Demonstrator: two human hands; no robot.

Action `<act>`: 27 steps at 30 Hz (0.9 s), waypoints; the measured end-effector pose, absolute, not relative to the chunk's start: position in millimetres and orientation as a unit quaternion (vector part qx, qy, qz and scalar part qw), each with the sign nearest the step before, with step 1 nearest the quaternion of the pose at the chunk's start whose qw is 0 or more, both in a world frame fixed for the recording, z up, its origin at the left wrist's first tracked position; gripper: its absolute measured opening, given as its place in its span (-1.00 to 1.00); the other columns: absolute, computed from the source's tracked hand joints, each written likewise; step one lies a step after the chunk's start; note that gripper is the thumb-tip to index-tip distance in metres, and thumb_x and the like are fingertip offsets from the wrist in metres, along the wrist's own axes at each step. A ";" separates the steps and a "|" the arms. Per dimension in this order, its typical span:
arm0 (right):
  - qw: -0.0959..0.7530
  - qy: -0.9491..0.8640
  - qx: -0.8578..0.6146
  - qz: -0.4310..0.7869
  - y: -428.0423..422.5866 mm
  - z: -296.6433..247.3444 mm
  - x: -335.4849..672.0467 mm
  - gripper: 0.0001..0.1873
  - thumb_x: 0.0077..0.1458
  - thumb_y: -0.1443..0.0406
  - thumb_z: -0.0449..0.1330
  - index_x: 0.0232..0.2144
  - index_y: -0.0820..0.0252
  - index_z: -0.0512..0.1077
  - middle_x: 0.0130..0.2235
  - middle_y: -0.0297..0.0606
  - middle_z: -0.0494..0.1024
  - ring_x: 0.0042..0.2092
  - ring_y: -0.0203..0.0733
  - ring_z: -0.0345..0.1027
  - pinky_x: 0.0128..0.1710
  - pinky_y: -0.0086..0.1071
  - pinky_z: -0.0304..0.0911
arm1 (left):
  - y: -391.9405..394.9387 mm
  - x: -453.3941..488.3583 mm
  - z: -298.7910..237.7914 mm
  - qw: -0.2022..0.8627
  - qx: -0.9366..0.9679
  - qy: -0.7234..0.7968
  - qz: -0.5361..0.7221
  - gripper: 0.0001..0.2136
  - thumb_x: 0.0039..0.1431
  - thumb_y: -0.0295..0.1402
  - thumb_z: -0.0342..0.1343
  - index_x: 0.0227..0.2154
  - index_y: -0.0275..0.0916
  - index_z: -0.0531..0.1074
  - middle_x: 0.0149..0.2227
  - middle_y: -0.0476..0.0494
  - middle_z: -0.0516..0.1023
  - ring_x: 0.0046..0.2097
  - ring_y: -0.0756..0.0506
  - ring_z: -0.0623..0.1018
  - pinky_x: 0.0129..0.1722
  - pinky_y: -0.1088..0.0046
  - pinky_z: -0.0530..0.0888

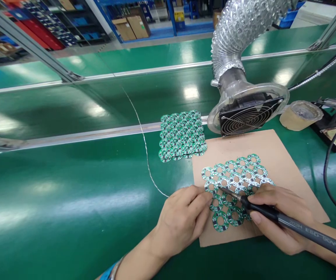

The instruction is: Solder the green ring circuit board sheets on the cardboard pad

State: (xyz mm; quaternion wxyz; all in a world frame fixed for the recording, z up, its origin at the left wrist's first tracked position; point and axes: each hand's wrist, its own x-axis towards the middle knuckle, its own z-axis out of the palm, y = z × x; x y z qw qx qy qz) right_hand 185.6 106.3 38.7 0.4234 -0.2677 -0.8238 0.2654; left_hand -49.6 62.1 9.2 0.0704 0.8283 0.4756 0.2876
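Perhaps a slip of the right hand [293,204], gripping the soldering iron [287,221], risked burning the left hand [183,216], closed on wire [146,149].

A green bench [68,186] carries a cardboard sheet [290,175], a circuit-board stack [182,134] and a round tan container [296,119].

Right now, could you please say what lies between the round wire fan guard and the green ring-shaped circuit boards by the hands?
In the head view, only bare tan cardboard shows between the fan guard and the circuit boards.
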 end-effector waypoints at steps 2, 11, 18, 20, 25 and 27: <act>0.426 -0.823 -0.267 0.266 106.2 38.3 184.9 -0.71 -0.03 0.51 0.15 -0.19 0.30 0.40 -0.44 -0.21 0.51 -0.42 -0.20 0.44 -0.48 -0.32 0.40 | 62.9 -49.2 8.8 0.069 0.830 0.476 0.283 -0.84 0.18 -0.50 -0.01 -0.19 -0.27 0.39 -0.32 -0.10 0.45 -0.33 -0.02 0.45 -0.39 0.44 0.44; 0.426 -0.820 -0.262 0.278 103.9 34.0 184.3 -0.67 -0.03 0.52 0.14 -0.16 0.30 0.40 -0.41 -0.20 0.52 -0.40 -0.19 0.44 -0.46 -0.30 0.41 | 65.0 -49.0 6.7 0.080 0.832 0.474 0.276 -0.83 0.17 -0.52 0.00 -0.18 -0.28 0.38 -0.33 -0.10 0.44 -0.34 -0.02 0.44 -0.39 0.43 0.45; 0.420 -0.823 -0.261 0.279 104.5 35.4 185.6 -0.66 -0.04 0.53 0.14 -0.15 0.30 0.39 -0.42 -0.19 0.51 -0.41 -0.19 0.43 -0.47 -0.29 0.41 | 66.6 -47.5 6.1 0.082 0.828 0.480 0.277 -0.80 0.17 -0.53 -0.02 -0.16 -0.29 0.38 -0.34 -0.11 0.42 -0.33 -0.02 0.44 -0.39 0.44 0.46; 0.416 -0.825 -0.265 0.275 104.5 36.3 186.8 -0.67 -0.03 0.52 0.13 -0.16 0.28 0.39 -0.46 -0.21 0.49 -0.43 -0.19 0.42 -0.48 -0.28 0.40 | 65.9 -47.3 6.4 0.090 0.827 0.477 0.283 -0.79 0.17 -0.53 -0.03 -0.14 -0.30 0.37 -0.33 -0.12 0.41 -0.32 -0.02 0.43 -0.38 0.43 0.47; 0.413 -0.827 -0.270 0.271 105.2 38.0 188.9 -0.72 -0.04 0.50 0.13 -0.21 0.28 0.39 -0.49 -0.23 0.46 -0.48 -0.20 0.38 -0.55 -0.30 0.37 | 64.6 -46.6 6.9 0.100 0.829 0.468 0.288 -0.76 0.17 -0.54 -0.05 -0.11 -0.32 0.36 -0.31 -0.15 0.40 -0.30 -0.04 0.42 -0.37 0.42 0.48; 0.415 -0.827 -0.268 0.267 105.6 38.3 188.5 -0.73 -0.05 0.51 0.13 -0.22 0.29 0.40 -0.49 -0.22 0.46 -0.47 -0.18 0.39 -0.53 -0.29 0.37 | 64.9 -46.1 6.9 0.101 0.830 0.466 0.290 -0.76 0.17 -0.54 -0.06 -0.10 -0.32 0.35 -0.31 -0.16 0.40 -0.30 -0.04 0.42 -0.37 0.42 0.48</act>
